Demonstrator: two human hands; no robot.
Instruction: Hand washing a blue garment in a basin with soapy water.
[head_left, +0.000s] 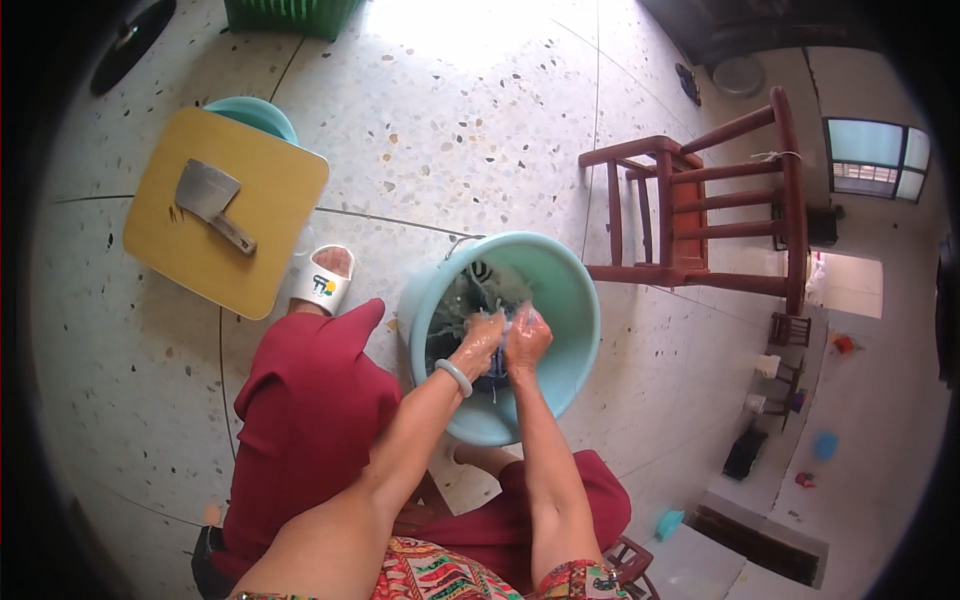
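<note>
Between my knees stands a light-blue plastic bucket (574, 322) holding water and dark wet cloth (495, 367). My left hand (484, 341), with a pale bangle (455, 377) on its wrist, grips the cloth inside the bucket. Close beside it, my right hand (529, 337) is closed on the same cloth. Water splashes and drips around both hands. Part of the cloth is hidden by the hands and the splashing water.
At left a cleaver (210, 199) lies on a yellow board-like top (157, 225), beside a teal basin (259, 112). A red wooden chair (675, 210) stands right of the bucket. A green plastic basket (292, 16) is at the top edge. The speckled floor (450, 150) is terrazzo.
</note>
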